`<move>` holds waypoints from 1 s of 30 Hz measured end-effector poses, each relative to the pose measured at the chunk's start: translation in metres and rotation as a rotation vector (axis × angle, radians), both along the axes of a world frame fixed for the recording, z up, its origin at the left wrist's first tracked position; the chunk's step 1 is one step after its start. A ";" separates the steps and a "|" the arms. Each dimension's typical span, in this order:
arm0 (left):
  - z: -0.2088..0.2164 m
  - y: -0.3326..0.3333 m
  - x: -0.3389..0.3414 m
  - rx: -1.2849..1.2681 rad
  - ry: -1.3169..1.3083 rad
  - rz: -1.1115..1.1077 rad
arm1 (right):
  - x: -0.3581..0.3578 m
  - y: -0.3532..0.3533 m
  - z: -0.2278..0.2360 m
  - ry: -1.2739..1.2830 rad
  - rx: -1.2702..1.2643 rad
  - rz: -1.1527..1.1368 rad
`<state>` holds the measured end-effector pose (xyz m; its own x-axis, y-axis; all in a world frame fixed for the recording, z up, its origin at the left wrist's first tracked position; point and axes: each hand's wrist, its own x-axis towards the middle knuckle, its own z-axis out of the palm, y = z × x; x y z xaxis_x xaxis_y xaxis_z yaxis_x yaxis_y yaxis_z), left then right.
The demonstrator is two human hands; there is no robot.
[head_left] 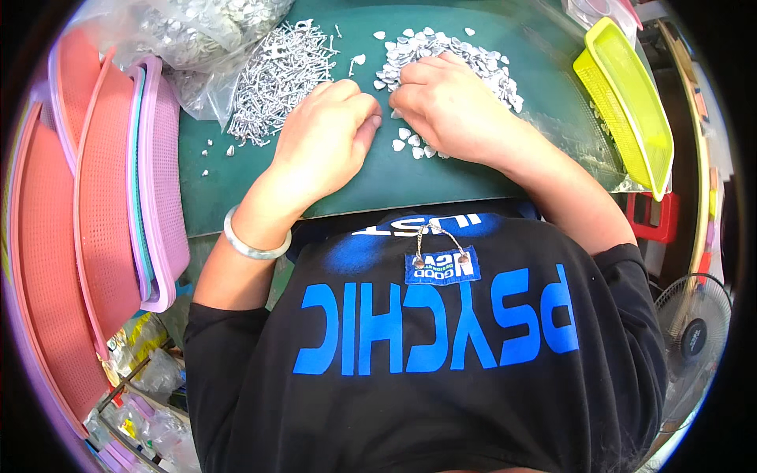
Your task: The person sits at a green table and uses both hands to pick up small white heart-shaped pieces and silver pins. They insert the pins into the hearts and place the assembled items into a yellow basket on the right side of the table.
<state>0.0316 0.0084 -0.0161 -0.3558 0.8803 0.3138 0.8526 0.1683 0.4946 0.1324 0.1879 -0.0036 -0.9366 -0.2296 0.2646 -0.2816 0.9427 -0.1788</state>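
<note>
My left hand (331, 138) rests at the right edge of a heap of small silver pin-like metal pieces (272, 91). Its fingers are curled, thumb against the forefinger, and whatever lies between them is hidden. Opposite it, my right hand (445, 102) reaches over the near left side of a pile of small silver heart-shaped pieces (493, 71). Those fingers are bent inward and pressed together, their tips out of sight. A few loose hearts (415, 141) lie below the right palm. Between the two piles sits a single heart piece (359, 59) near a thin pin.
The green tabletop (236, 189) carries a clear plastic bag (197, 47) of silver pieces at the far left. Stacked pink and purple baskets (102, 181) stand at the left. A yellow-green basket (631, 110) is tilted at the right edge, with a fan (694, 335) lower down.
</note>
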 end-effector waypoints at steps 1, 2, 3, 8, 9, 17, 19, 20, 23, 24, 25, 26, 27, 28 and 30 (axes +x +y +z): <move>-0.001 0.000 -0.001 0.013 -0.020 0.016 | 0.000 0.001 0.000 0.004 -0.022 -0.009; 0.001 0.000 0.000 -0.018 -0.027 0.029 | 0.001 0.002 -0.001 0.009 -0.044 -0.017; 0.003 0.001 0.002 -0.049 -0.033 0.042 | 0.002 0.003 -0.001 0.014 -0.066 -0.025; 0.003 0.002 0.007 -0.038 0.011 0.117 | 0.013 0.012 -0.001 0.086 -0.140 -0.056; 0.003 0.001 0.007 -0.036 0.023 0.112 | 0.016 0.015 0.000 0.096 -0.146 -0.062; 0.000 0.003 0.015 0.063 0.012 0.039 | 0.046 0.034 0.007 0.080 -0.171 -0.178; 0.002 0.010 0.019 0.056 0.014 0.060 | 0.047 0.034 0.004 0.097 -0.181 -0.165; 0.001 0.013 0.017 0.051 0.043 0.043 | 0.045 0.032 0.002 0.109 -0.184 -0.152; -0.003 0.019 0.013 0.036 0.102 0.016 | 0.034 0.027 -0.002 0.112 -0.182 -0.116; -0.003 0.020 0.013 0.030 0.103 0.021 | 0.029 0.025 -0.003 0.107 -0.179 -0.105; -0.002 0.020 0.012 0.024 0.105 0.025 | 0.024 0.023 -0.004 0.116 -0.156 -0.087; -0.001 0.020 0.012 -0.002 0.075 0.032 | 0.019 0.021 -0.005 0.121 -0.139 -0.076; 0.001 0.018 0.014 -0.027 0.044 0.039 | 0.015 0.019 -0.006 0.125 -0.122 -0.066; 0.004 0.016 0.015 -0.053 0.012 0.049 | 0.012 0.017 -0.008 0.128 -0.106 -0.052; 0.008 0.016 0.017 -0.058 0.005 0.082 | 0.012 0.017 -0.009 0.103 -0.073 -0.043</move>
<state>0.0484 0.0241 -0.0085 -0.4256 0.8652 0.2650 0.8373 0.2656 0.4779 0.1446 0.2046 -0.0130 -0.9122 -0.1667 0.3744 -0.2620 0.9397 -0.2199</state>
